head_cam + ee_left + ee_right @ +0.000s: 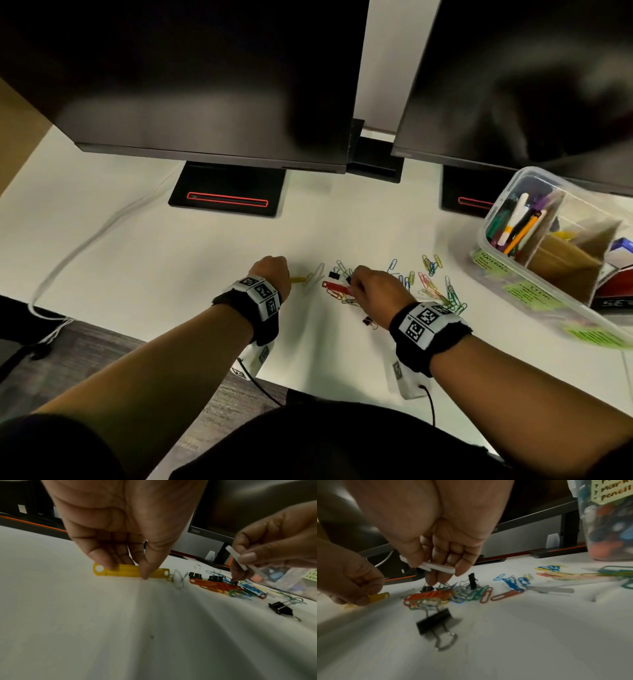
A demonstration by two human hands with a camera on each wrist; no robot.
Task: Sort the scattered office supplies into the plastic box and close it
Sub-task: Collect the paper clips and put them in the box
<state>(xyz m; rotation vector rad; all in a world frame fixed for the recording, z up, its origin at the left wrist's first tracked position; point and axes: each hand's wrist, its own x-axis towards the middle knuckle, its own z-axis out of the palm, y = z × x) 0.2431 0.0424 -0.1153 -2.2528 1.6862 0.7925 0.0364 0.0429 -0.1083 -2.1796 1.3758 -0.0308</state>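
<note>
My left hand (274,272) (126,567) pinches a yellow plastic fastener strip (126,572) (298,280) lying on the white desk (171,260). My right hand (364,287) (436,578) grips a white plastic strip (440,567) (240,561) against its palm. Its fingertips reach down onto the wire of a small black binder clip (427,588) in the pile. Beneath it lie a red strip (337,287) (433,593) and coloured paper clips (435,291) (481,593). The clear plastic box (513,284) stands open at the right, with pens in it.
A bigger black binder clip (435,620) (281,608) lies nearer me. A clear strip (317,274) lies between my hands. Two monitors (212,85) on stands (227,192) hang over the back of the desk. A white cable (85,240) runs along the left.
</note>
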